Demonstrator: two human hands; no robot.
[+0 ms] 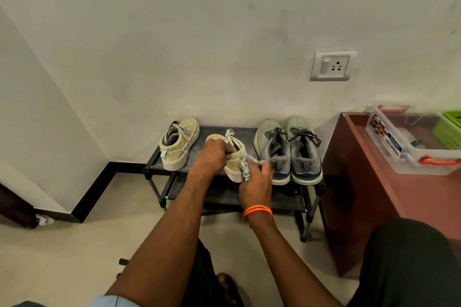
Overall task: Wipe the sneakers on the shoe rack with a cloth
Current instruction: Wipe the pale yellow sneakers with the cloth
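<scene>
- The beige sneaker in the middle of the shoe rack top shelf looks dusty, with pale laces and a thick off-white sole.
- The left hand grips it from its 9 o'clock side, fingers curled over the collar.
- The right hand pinches a patterned grey-white cloth against the heel, at the sneaker's 4 o'clock.
- Its mate sits at 9 o'clock; grey sneakers sit at 3 o'clock.

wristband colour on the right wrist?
Orange: a double-strand beaded wristband. Head view, the only one, shows it clearly.
</scene>
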